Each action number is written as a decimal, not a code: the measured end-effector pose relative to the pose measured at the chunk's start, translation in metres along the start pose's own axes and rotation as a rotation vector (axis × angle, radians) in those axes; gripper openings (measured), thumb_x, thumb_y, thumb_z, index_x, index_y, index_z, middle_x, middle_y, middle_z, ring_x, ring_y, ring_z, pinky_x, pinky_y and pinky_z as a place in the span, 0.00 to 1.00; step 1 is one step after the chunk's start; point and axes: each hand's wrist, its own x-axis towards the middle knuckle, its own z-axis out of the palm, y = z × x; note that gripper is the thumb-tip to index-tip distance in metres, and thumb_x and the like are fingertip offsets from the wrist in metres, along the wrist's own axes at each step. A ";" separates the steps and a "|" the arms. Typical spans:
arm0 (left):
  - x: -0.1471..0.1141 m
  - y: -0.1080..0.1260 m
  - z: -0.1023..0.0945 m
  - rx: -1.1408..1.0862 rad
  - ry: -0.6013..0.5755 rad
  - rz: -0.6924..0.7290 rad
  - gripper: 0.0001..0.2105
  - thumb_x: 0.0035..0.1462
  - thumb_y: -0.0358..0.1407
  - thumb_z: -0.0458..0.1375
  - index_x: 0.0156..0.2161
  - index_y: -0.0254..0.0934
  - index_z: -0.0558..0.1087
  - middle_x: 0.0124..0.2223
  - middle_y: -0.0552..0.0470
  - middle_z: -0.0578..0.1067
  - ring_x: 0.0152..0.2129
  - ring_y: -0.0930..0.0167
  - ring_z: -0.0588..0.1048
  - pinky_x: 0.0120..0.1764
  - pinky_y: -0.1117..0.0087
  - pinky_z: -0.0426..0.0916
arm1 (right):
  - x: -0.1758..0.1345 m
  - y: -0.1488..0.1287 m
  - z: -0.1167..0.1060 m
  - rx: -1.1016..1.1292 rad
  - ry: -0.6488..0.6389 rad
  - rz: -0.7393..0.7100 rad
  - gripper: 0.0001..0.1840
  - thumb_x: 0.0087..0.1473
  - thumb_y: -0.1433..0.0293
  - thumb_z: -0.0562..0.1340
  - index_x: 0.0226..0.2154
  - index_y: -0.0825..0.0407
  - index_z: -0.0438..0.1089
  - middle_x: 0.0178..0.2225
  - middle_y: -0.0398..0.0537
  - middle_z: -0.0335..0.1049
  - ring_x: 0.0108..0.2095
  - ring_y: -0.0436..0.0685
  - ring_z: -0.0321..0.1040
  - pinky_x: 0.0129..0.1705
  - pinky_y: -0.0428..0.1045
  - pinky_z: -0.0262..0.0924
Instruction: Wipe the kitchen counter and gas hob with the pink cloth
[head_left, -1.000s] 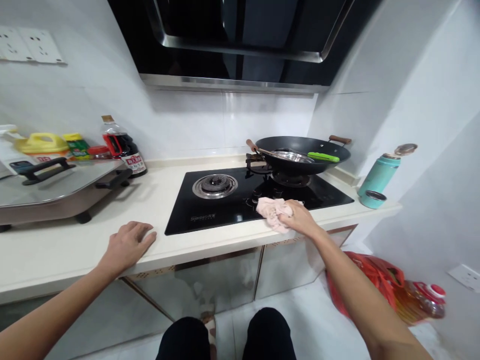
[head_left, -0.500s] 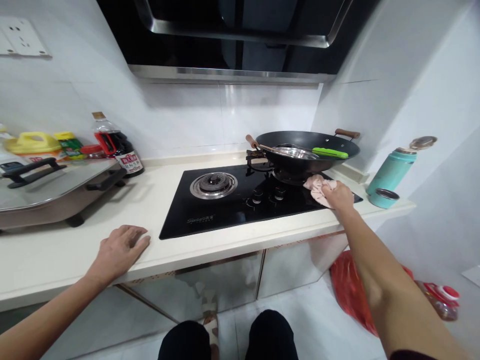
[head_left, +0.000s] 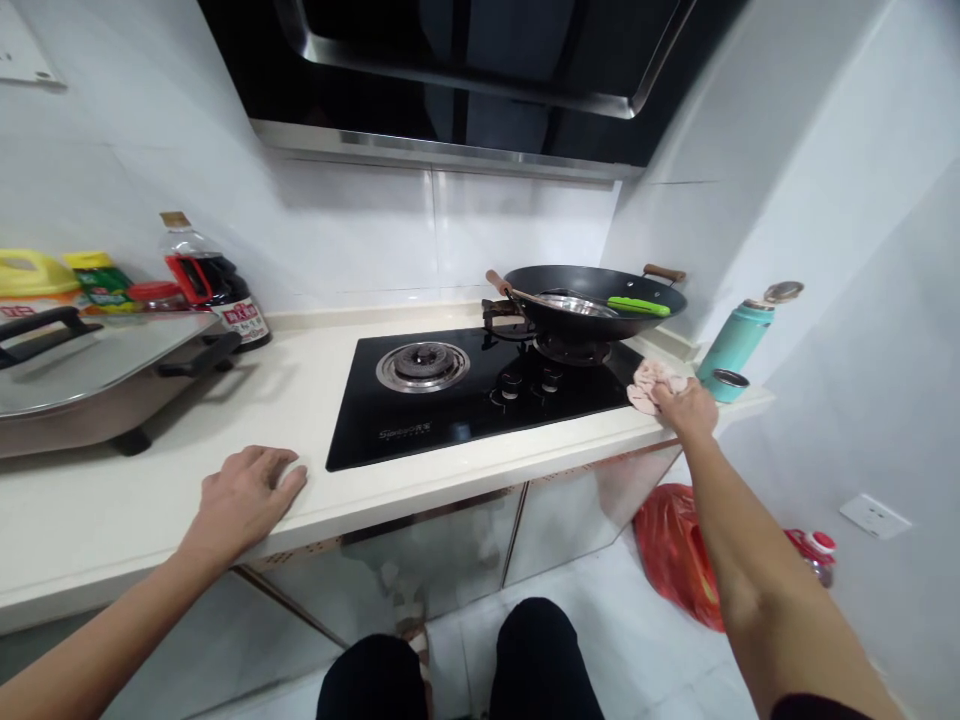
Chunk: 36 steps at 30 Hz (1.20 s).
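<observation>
My right hand [head_left: 688,405] is closed on a pale pink cloth [head_left: 646,388], pressed down at the right end of the black glass gas stove [head_left: 412,425]. Just behind the cloth, a black wok [head_left: 592,318] with wooden handles sits on the right burner. In the wok lie a metal lid or bowl [head_left: 576,304] and a utensil with a bright green handle [head_left: 637,305]. My left hand [head_left: 244,490] rests on the white countertop [head_left: 300,375], left of the stove, fingers loosely curved and apart, holding nothing.
A turquoise flask [head_left: 739,340] and its cup [head_left: 727,385] stand right of my right hand. At left are an electric pan [head_left: 82,400] with a glass lid and a soy sauce bottle [head_left: 217,285]. The range hood [head_left: 450,90] hangs above. A red plastic bag [head_left: 675,550] lies on the floor.
My right hand and the cloth have shifted away from the wok's base to the right edge of the stove. My left hand stays on the countertop. The camera view has turned slightly right.
</observation>
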 end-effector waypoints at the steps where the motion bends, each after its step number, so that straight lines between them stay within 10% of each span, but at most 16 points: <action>1: 0.000 0.000 0.000 0.002 0.005 0.003 0.25 0.64 0.51 0.44 0.51 0.39 0.77 0.57 0.38 0.74 0.58 0.51 0.70 0.57 0.46 0.66 | -0.007 -0.005 -0.002 0.007 -0.019 0.017 0.31 0.59 0.53 0.56 0.52 0.62 0.71 0.45 0.70 0.75 0.47 0.71 0.72 0.49 0.61 0.65; 8: 0.001 0.004 0.000 -0.002 -0.009 0.013 0.25 0.65 0.50 0.44 0.52 0.39 0.76 0.58 0.37 0.74 0.58 0.50 0.69 0.55 0.44 0.66 | -0.096 -0.089 0.004 0.154 -0.111 -0.146 0.26 0.54 0.51 0.63 0.48 0.51 0.73 0.44 0.55 0.77 0.45 0.63 0.73 0.44 0.51 0.63; 19: 0.003 0.001 -0.002 0.016 -0.034 0.005 0.26 0.67 0.50 0.43 0.54 0.39 0.76 0.60 0.38 0.73 0.59 0.51 0.68 0.57 0.46 0.64 | -0.259 -0.237 -0.011 0.463 -0.298 -0.829 0.26 0.47 0.51 0.72 0.42 0.49 0.71 0.41 0.49 0.71 0.42 0.61 0.65 0.47 0.55 0.59; 27: 0.005 -0.005 -0.001 0.030 -0.029 0.014 0.26 0.67 0.50 0.44 0.53 0.38 0.78 0.60 0.38 0.74 0.60 0.51 0.68 0.58 0.47 0.64 | -0.245 -0.162 -0.019 0.386 -0.169 -1.240 0.20 0.61 0.52 0.66 0.46 0.49 0.74 0.51 0.56 0.70 0.51 0.63 0.62 0.54 0.59 0.58; 36: 0.002 0.001 -0.004 0.015 -0.019 -0.001 0.24 0.64 0.48 0.46 0.52 0.38 0.78 0.59 0.38 0.75 0.59 0.51 0.69 0.58 0.47 0.65 | -0.165 -0.025 0.026 0.352 -0.064 -0.966 0.09 0.63 0.68 0.61 0.43 0.46 0.77 0.62 0.55 0.66 0.67 0.65 0.54 0.69 0.68 0.52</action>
